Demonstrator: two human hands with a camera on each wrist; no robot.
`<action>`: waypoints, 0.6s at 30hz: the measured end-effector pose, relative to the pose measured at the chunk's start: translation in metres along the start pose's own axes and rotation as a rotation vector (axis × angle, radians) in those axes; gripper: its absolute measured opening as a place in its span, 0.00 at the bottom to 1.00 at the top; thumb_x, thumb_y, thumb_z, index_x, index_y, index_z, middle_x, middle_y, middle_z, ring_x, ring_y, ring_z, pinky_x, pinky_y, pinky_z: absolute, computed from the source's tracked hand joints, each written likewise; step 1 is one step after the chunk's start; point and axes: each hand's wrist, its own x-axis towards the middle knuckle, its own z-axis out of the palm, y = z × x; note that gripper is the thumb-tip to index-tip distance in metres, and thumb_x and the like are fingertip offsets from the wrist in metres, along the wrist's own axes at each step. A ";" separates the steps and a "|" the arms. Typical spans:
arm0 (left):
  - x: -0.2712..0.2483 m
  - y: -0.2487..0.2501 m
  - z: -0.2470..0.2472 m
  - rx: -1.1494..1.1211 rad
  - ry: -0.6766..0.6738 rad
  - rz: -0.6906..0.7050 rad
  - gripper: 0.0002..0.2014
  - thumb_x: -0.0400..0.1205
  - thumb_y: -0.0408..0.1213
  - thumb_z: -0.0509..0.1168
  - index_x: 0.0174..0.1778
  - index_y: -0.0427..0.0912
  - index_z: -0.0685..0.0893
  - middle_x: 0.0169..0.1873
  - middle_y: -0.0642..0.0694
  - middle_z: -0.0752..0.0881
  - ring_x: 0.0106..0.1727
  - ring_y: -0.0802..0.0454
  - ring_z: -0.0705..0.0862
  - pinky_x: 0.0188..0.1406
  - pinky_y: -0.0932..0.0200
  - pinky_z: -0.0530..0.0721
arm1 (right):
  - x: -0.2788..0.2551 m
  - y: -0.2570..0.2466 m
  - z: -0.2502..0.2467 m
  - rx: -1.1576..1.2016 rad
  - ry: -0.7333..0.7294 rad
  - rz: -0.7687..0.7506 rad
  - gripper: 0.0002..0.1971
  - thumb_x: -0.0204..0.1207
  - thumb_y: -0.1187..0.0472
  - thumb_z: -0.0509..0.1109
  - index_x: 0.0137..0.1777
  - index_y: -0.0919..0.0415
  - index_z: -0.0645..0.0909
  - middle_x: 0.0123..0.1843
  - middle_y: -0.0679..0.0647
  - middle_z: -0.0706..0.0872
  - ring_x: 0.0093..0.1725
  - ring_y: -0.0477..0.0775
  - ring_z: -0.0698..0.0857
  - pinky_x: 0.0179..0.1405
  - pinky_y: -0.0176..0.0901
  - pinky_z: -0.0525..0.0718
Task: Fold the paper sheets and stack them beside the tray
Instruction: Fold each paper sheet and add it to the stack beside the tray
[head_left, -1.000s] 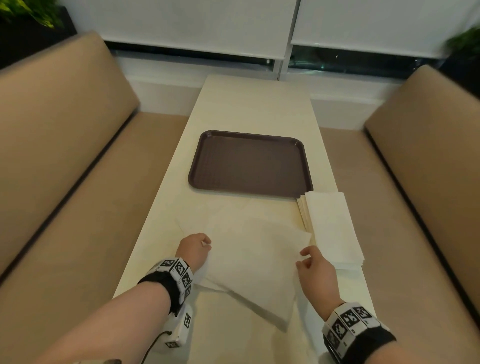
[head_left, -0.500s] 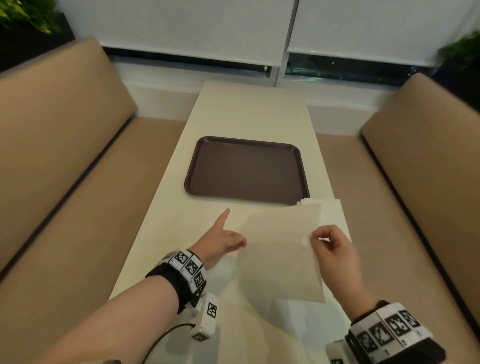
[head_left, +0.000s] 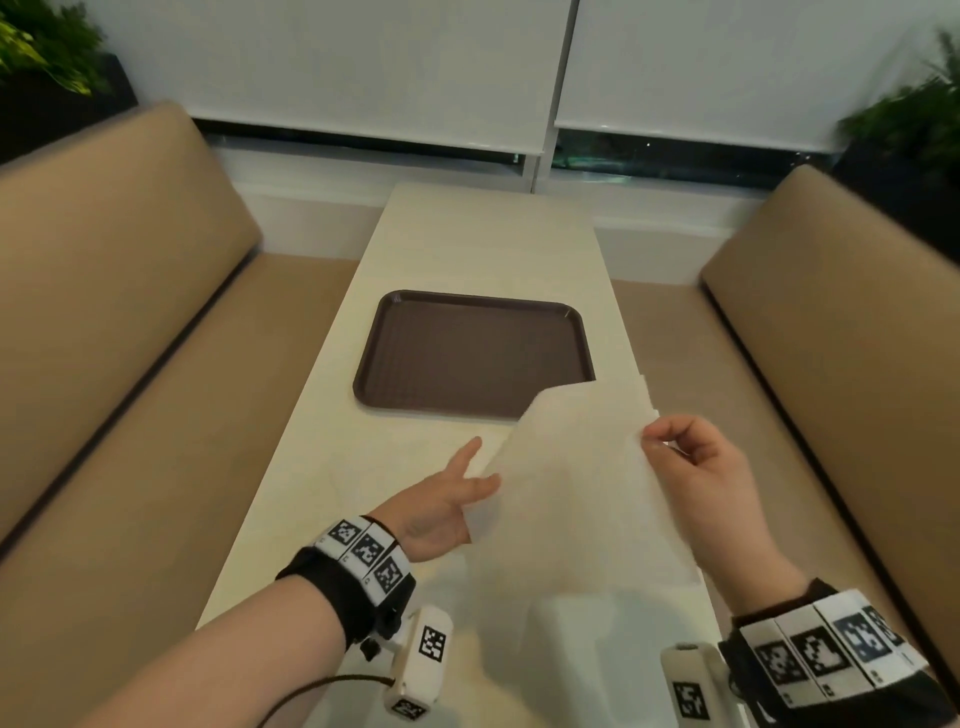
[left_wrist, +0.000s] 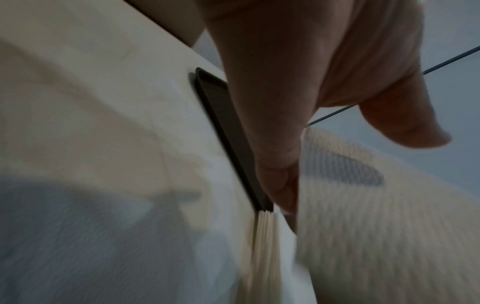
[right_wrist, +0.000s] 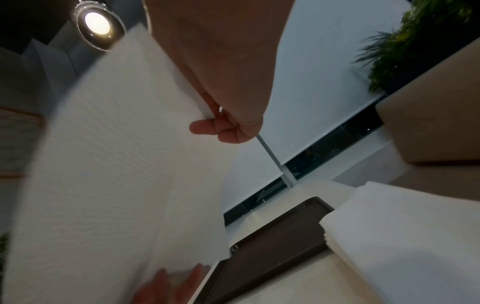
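I'm in a café booth: tan benches (head_left: 119, 291) at frame left and right, a long table (head_left: 488, 244) down the centre, a brown tray (head_left: 472, 353), blinds (head_left: 363, 67) up top.

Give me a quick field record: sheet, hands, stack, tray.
sheet: folded paper sheet held up off the table
right hand: pinches the sheet's right edge
left hand: holds the sheet's left edge, index finger straight
stack: stack of folded sheets beside the tray's near right corner
tray: brown tray, nothing on it
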 end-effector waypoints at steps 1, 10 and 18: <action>-0.006 0.006 0.004 0.027 0.030 0.081 0.46 0.74 0.28 0.73 0.82 0.59 0.55 0.69 0.42 0.79 0.56 0.47 0.87 0.48 0.50 0.86 | 0.001 0.001 -0.006 -0.006 0.017 0.007 0.10 0.79 0.69 0.68 0.39 0.56 0.82 0.33 0.52 0.81 0.30 0.52 0.73 0.25 0.38 0.71; -0.048 0.050 0.031 1.052 0.395 0.639 0.18 0.73 0.28 0.76 0.52 0.55 0.88 0.59 0.68 0.80 0.40 0.65 0.79 0.53 0.72 0.77 | -0.006 0.009 -0.024 0.014 0.060 0.058 0.07 0.79 0.70 0.67 0.46 0.61 0.86 0.42 0.55 0.88 0.40 0.54 0.80 0.42 0.45 0.80; -0.050 0.079 0.068 1.433 0.381 0.842 0.02 0.77 0.36 0.73 0.43 0.43 0.89 0.43 0.54 0.85 0.47 0.60 0.82 0.47 0.79 0.71 | 0.010 0.006 -0.021 -0.371 0.081 0.097 0.08 0.77 0.67 0.68 0.49 0.54 0.85 0.47 0.56 0.88 0.33 0.53 0.79 0.31 0.41 0.76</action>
